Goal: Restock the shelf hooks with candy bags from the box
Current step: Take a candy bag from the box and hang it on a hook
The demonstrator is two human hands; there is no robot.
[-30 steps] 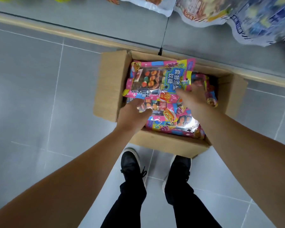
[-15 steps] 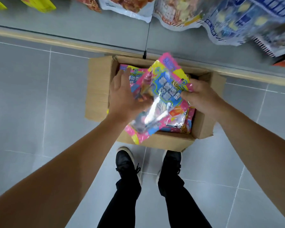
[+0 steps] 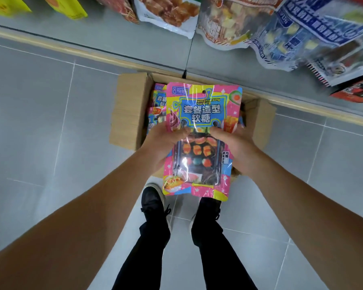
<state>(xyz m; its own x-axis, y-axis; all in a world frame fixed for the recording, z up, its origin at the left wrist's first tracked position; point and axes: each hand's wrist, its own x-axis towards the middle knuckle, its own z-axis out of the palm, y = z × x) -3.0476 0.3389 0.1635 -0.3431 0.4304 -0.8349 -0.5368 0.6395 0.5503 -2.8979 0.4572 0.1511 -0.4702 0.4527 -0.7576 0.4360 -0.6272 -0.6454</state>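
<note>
Gripping one candy bag [image 3: 199, 130] (now lifted clear of the box [image 3: 130, 114]), both hands [image 3: 166, 141] hold it upright.

The candy bag [image 3: 201, 130] between the two hands hides most of the box [image 3: 130, 109] behind them. Hanging bags [image 3: 302, 34] far above the hands are blurry and cut off.

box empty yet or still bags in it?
Not empty. More pink candy bags show inside the cardboard box, left of the candy bag that both hands hold. How many: cannot tell.
</note>
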